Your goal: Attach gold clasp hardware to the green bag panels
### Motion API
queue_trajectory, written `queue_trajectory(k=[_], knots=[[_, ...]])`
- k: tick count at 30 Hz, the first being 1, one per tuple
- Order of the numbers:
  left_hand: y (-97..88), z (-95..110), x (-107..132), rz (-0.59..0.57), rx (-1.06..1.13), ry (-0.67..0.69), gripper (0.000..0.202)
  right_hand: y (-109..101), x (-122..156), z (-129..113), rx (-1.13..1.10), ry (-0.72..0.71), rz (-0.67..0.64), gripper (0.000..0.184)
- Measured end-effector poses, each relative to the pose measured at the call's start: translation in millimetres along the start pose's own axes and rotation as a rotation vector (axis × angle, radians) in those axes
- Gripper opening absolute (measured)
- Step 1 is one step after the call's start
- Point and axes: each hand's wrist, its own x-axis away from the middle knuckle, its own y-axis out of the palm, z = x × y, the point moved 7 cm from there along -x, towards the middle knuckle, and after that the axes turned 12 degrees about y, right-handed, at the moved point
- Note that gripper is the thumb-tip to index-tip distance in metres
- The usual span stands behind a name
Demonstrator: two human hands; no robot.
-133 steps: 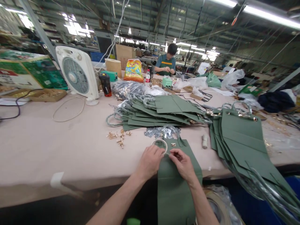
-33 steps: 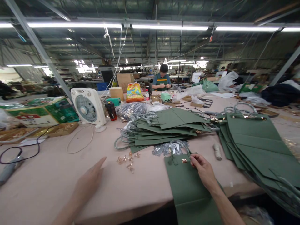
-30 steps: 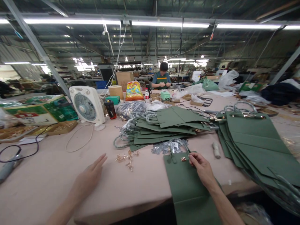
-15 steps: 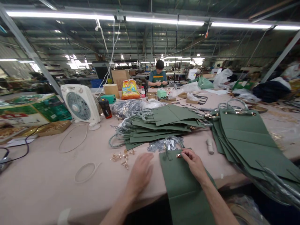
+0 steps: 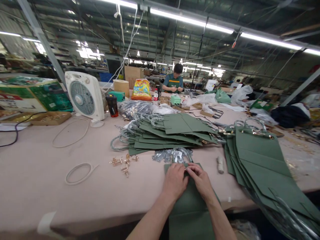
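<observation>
A green bag panel point(image 5: 191, 216) with a wrapped loop handle point(image 5: 182, 152) lies over the table's front edge. My left hand point(image 5: 175, 180) rests on its top edge, fingers curled and closed on the panel. Beside it my right hand point(image 5: 200, 181) is closed in a pinch at a small gold metal fitting point(image 5: 185, 169) on the panel. The fingertips of both hands nearly meet there and partly hide the fitting. Left of my hands lie several loose gold fittings point(image 5: 125, 162). Small clear-wrapped metal parts point(image 5: 160, 155) sit just beyond the panel.
A stack of green panels point(image 5: 172, 135) lies ahead, another pile point(image 5: 262, 146) at the right. A taped grey roll point(image 5: 220, 165) stands near my right hand. A white fan point(image 5: 83, 96), a dark bottle point(image 5: 112, 106) and a coiled strip point(image 5: 78, 174) are leftward. A co-worker point(image 5: 173, 81) sits across the table.
My left hand has moved right from the bare table onto the panel beside my right hand. The right hand stays at the gold fitting. The camera view has tilted and shifted slightly.
</observation>
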Motion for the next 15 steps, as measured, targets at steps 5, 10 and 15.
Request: queue_trajectory(k=[5, 10, 15], knots=[[0.3, 0.0, 0.2, -0.008, -0.035, -0.026, 0.035, 2.6, -3.0, -3.9, -0.013, 0.014, 0.002, 0.039], [-2.8, 0.4, 0.1, 0.042, -0.022, -0.027, 0.032, 4.5, -2.3, -9.4, -0.047, 0.022, 0.02, 0.037], [-6.6, -5.4, 1.9, 0.1, 0.036, -0.059, 0.037, 4.6, -4.2, -6.1, -0.081, 0.045, -0.002, 0.032]])
